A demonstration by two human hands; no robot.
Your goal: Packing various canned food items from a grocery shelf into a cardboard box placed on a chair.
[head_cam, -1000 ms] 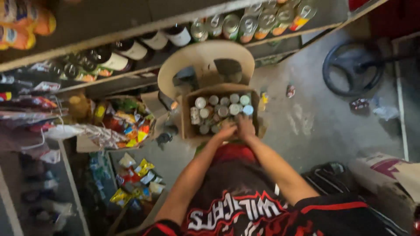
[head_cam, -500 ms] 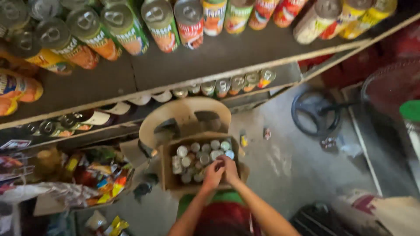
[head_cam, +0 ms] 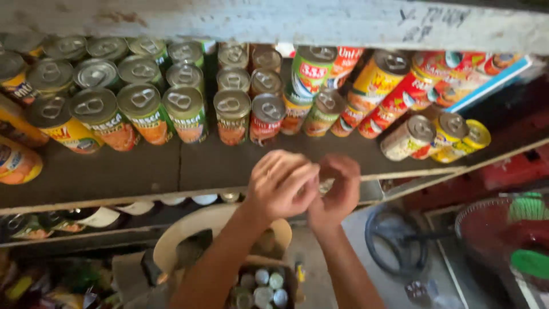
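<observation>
Both my hands are raised to a dark shelf board (head_cam: 114,171) stacked with tins lying on their sides. My left hand (head_cam: 280,183) and my right hand (head_cam: 338,189) are cupped together just in front of the shelf edge. A small tin can (head_cam: 326,185) shows only as a metallic sliver between the fingers; the rest is hidden. The nearest shelved tins are a red-labelled one (head_cam: 264,117) and green-labelled ones (head_cam: 231,114) directly above my hands. Far below, between my forearms, stands a cardboard box (head_cam: 293,276) holding several upright cans (head_cam: 263,286).
Yellow and red tins (head_cam: 400,86) pile at the shelf's right; orange ones (head_cam: 17,163) sit at the left. A beige plastic chair (head_cam: 189,229) stands under the box. A black ring-shaped object (head_cam: 394,240) lies on the floor, beside a red wire fan guard (head_cam: 497,229).
My hands left the box of cans on the chair and rose to the shelf. The view tilted up, so the shelved tins now fill the top.
</observation>
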